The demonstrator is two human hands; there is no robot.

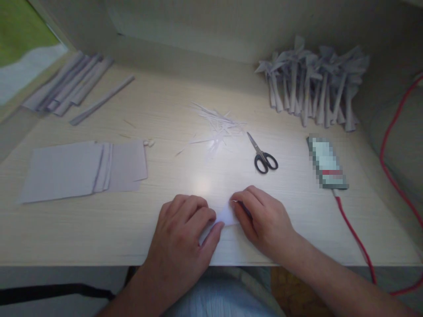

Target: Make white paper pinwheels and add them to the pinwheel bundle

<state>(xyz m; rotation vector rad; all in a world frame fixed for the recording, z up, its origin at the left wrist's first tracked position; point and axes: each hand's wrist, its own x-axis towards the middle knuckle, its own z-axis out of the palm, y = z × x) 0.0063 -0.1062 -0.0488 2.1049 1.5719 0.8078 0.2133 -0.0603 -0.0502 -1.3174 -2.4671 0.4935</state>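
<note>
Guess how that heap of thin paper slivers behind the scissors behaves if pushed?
The paper slivers look hair-thin and loosely tangled, so probably near weightless and floppy; a push likely scatters them rather than moving the heap whole. They lie flat on the smooth desk, so pinching single ones may be fiddly. Neither hand touches them.

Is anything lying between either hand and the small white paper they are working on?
Nothing visible does. The left hand and right hand both rest directly on the small white paper. The scissors lie apart, farther back.
</note>
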